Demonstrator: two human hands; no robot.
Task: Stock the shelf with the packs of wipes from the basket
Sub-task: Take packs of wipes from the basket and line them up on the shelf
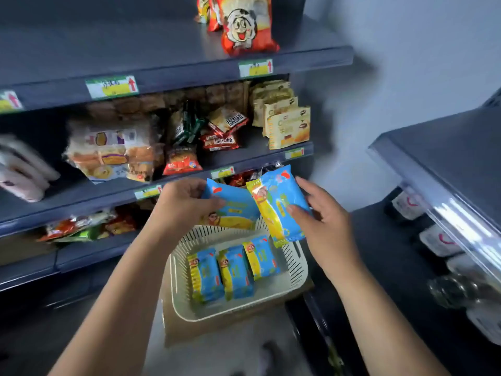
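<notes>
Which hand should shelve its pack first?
Probably left. The left hand grips the left pack beside the shelf lip; the right hand holds the right pack past the shelf's right end.

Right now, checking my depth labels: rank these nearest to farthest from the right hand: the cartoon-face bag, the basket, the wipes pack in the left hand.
1. The wipes pack in the left hand, just to its left.
2. The basket, below it.
3. The cartoon-face bag, high on the top shelf.
</notes>
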